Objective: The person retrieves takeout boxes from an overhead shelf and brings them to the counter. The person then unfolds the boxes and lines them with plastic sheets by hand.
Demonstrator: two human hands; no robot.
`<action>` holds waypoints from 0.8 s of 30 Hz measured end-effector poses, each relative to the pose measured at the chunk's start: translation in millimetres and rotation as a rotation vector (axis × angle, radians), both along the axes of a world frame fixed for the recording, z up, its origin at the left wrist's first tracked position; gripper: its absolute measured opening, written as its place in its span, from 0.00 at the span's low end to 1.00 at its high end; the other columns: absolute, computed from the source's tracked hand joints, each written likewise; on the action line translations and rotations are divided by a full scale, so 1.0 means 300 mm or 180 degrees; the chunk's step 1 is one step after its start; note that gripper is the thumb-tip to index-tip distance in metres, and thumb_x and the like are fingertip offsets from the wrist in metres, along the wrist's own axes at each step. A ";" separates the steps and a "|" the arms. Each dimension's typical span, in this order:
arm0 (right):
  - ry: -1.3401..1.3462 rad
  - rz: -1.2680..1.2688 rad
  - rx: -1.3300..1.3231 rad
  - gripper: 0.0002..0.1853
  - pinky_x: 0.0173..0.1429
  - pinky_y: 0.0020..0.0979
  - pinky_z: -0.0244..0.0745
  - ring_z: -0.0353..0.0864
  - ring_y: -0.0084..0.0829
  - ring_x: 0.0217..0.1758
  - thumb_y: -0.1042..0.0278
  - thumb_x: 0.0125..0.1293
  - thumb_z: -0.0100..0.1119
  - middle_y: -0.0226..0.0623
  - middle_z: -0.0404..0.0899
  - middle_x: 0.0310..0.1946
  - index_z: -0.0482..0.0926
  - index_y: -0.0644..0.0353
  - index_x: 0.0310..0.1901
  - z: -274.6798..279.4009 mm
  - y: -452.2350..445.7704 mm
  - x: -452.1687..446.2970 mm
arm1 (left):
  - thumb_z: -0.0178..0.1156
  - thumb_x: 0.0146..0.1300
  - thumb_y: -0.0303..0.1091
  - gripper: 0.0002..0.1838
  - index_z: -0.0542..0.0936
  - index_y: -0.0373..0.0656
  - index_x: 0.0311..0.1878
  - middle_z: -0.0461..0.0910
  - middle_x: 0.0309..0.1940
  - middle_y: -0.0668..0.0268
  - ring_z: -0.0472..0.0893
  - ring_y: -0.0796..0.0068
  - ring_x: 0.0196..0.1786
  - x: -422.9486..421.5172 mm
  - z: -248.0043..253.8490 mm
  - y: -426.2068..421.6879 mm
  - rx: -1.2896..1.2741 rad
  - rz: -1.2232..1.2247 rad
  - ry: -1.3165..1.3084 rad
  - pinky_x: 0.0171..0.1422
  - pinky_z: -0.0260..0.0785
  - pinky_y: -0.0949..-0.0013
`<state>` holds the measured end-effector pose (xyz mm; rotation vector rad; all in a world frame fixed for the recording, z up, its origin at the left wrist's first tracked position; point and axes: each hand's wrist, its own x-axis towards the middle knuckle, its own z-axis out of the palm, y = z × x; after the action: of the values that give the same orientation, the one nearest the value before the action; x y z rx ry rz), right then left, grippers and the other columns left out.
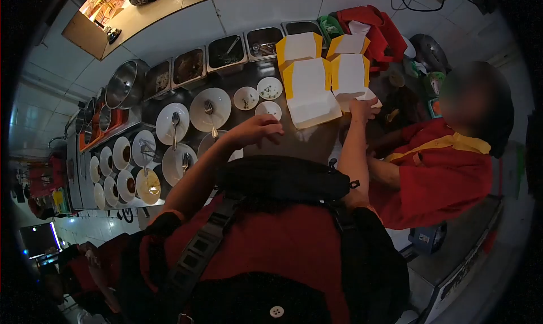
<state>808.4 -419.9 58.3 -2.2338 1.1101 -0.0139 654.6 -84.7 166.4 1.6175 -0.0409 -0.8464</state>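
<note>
Open cartons (308, 81) on dark counter (300, 145); tiled wall (271, 10) behind them. Left hand (257, 130), left of cartons: fingers loosely curled, nothing held. Right hand (365, 108) at cartons' right front edge; grip cannot be told. Co-worker (438, 174), right of cartons: hands obscured.

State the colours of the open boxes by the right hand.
The open boxes are white inside with yellow sides; the head view shows this best.

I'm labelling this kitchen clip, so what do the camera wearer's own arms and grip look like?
Left grip and right grip are bare, no gloves visible. Both forearms are uncovered, without visible watches or cables. The left sleeve is short and black, orange-red at its edge; the right sleeve looks dark too.
</note>
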 end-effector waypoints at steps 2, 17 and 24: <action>-0.0087 0.0116 0.0066 0.51 0.68 0.56 0.63 0.52 0.62 0.71 0.58 0.58 0.66 0.62 0.34 0.72 0.38 0.49 0.73 -0.043 -0.015 0.007 | 0.55 0.71 0.46 0.17 0.75 0.43 0.51 0.81 0.49 0.64 0.84 0.73 0.46 -0.107 0.010 0.101 -0.0264 0.0384 0.0071 0.32 0.71 0.77; -0.0226 -0.0437 0.0230 0.54 0.64 0.61 0.64 0.56 0.66 0.67 0.48 0.52 0.69 0.61 0.41 0.69 0.43 0.53 0.71 -0.096 0.010 0.091 | 0.55 0.72 0.46 0.16 0.77 0.44 0.50 0.81 0.48 0.67 0.78 0.82 0.46 -0.701 -0.059 0.378 -0.0293 0.1685 0.0830 0.44 0.72 0.75; -0.0442 0.0016 0.0040 0.53 0.68 0.56 0.61 0.56 0.65 0.68 0.42 0.52 0.68 0.61 0.42 0.70 0.48 0.55 0.71 0.041 0.154 -0.117 | 0.52 0.73 0.41 0.16 0.77 0.40 0.54 0.79 0.50 0.67 0.76 0.78 0.53 -1.028 -0.221 0.440 -0.0810 0.1887 0.1157 0.60 0.67 0.73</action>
<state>773.1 -373.7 70.5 -2.1887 1.0266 -0.1571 346.2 47.4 100.1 1.1237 0.5419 -0.6237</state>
